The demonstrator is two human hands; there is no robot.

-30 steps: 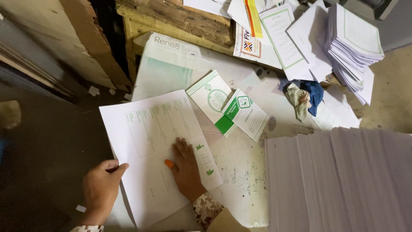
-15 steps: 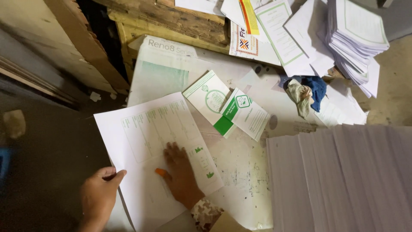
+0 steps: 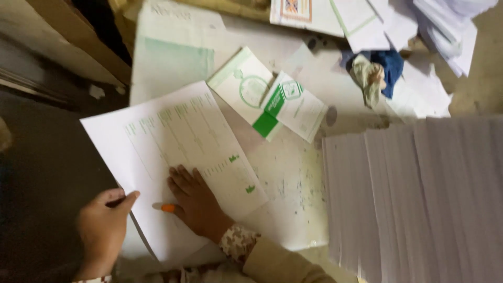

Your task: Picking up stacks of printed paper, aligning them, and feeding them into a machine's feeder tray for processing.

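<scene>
The right hand (image 3: 196, 202) lies open and flat on the printed sheet (image 3: 178, 141), while the left hand (image 3: 102, 225) pinches its near edge, probably with a thin tool, so a pull could tear the sheet.

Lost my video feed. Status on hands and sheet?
Right hand flat on printed sheet. Left hand pinching its edge. Orange-tipped pen beside thumb.

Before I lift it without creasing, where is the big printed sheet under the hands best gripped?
Probably its near-left edge, from the left. The sheet overhangs the table there, where the left hand already pinches it. The right hand presses flat on its middle.
</scene>
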